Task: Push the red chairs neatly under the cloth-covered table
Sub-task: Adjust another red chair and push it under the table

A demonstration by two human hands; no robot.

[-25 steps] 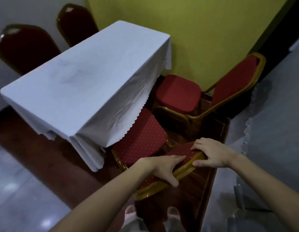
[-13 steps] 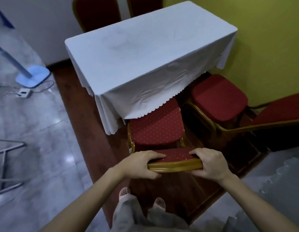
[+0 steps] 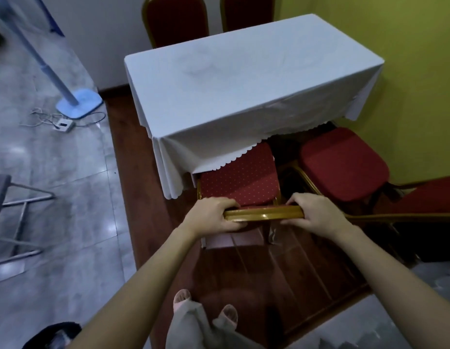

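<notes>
A white cloth covers the rectangular table (image 3: 244,91). Directly in front of me stands a red dotted chair (image 3: 240,180) with a gold frame, the front of its seat under the cloth's scalloped hem. My left hand (image 3: 212,216) grips the left end of its gold back rail (image 3: 263,214) and my right hand (image 3: 314,214) grips the right end. A second red chair (image 3: 342,163) stands to the right, its seat mostly outside the cloth and its back toward the lower right. Two more red chair backs (image 3: 176,18) rise behind the table's far side.
A yellow wall (image 3: 408,71) runs close along the table's right side. On the grey tiles at left are a blue stand base (image 3: 79,103), a white power strip (image 3: 64,125) with cable, and a metal frame (image 3: 15,217). Grey cloth (image 3: 395,323) lies lower right. My feet are below.
The view has swung from the table's side to squarely face it. The dotted chair has turned straight toward the table, its seat edge under the hem. Both hands keep hold of the back rail.
</notes>
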